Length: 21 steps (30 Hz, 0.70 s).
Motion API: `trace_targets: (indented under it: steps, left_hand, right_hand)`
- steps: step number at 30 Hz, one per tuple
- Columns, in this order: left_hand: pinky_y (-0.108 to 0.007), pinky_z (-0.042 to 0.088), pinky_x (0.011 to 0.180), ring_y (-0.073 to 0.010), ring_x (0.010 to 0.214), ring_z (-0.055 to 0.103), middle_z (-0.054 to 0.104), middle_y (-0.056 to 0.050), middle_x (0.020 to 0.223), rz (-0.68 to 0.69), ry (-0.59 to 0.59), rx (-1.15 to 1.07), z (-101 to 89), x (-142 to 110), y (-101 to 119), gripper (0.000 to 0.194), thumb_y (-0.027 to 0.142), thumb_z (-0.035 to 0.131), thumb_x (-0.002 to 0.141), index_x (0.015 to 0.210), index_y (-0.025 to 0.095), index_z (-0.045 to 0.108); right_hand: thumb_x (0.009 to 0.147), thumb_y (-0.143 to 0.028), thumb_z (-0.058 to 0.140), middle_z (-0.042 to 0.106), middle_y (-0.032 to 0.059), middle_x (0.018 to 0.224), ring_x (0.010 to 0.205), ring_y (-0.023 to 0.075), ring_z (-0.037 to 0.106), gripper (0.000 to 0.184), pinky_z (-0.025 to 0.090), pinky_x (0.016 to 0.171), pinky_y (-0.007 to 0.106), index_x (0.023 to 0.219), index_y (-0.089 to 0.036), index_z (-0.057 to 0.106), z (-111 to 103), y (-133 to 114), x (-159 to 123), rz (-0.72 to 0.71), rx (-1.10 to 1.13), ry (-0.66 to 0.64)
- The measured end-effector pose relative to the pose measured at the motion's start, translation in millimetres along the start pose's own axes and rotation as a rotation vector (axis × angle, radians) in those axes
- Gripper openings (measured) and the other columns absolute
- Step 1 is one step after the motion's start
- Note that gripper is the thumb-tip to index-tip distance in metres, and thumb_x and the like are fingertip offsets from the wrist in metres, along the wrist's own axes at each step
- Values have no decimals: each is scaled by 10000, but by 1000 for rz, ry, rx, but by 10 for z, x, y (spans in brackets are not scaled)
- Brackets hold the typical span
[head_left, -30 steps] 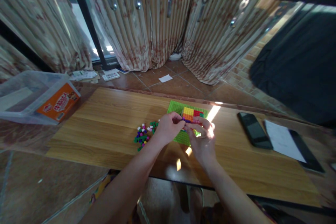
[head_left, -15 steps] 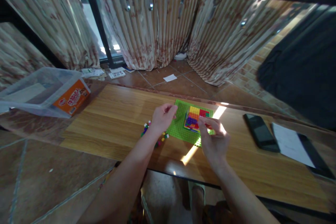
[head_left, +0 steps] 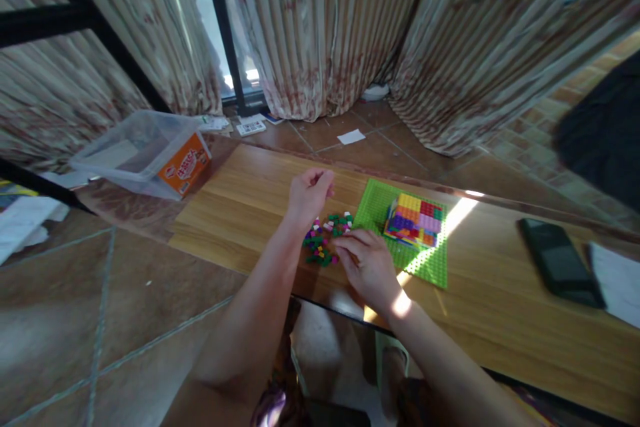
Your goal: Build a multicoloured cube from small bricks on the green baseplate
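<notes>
A pile of small coloured bricks [head_left: 326, 240] lies on the wooden table [head_left: 250, 207]. My right hand [head_left: 367, 265] rests at the pile's right edge, fingers pressed together with their tips among the bricks. My left hand [head_left: 310, 192] hovers just behind the pile, its fingers curled in a loose fist; what it holds, if anything, is hidden. To the right lies a green studded baseplate [head_left: 377, 203] with a block of stacked yellow, red, purple and pink bricks [head_left: 415, 219] on it, apart from both hands.
A clear plastic tub [head_left: 127, 153] with an orange box [head_left: 184, 163] in it sits at the table's left end. A black phone [head_left: 560, 263] and a white paper [head_left: 617, 280] lie at the right. Curtains hang behind, above a tiled floor.
Both hands left the brick block on the baseplate and moved left to the loose pile. The camera swung, so everything sits further right in view.
</notes>
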<state>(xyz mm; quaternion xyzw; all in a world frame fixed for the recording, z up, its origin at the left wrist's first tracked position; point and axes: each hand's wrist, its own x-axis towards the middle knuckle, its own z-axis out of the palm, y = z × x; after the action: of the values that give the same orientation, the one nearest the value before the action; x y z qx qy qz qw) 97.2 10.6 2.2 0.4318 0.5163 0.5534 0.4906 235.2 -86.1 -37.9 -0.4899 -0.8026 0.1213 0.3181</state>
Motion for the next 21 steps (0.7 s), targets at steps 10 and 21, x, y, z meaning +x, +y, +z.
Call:
trace_targets:
  steps: [10, 21]
  left_hand:
    - [-165, 419, 531, -49, 513, 529, 576, 26, 618, -9, -7, 4, -91, -22, 30, 129, 260, 585, 788, 740, 141, 592]
    - [-172, 437, 556, -52, 524, 520, 569, 23, 616, 15, -5, 11, -170, -22, 47, 112, 223, 570, 783, 711, 139, 590]
  right_hand:
    - [841, -300, 601, 627, 55, 1026, 992, 233, 512, 138, 409, 828, 395, 915, -283, 715, 220, -237, 95, -71, -44, -61]
    - [820, -219, 583, 646, 40, 956, 910, 207, 519, 131, 405, 809, 382, 778, -242, 706, 99, -56, 70, 0, -102, 0]
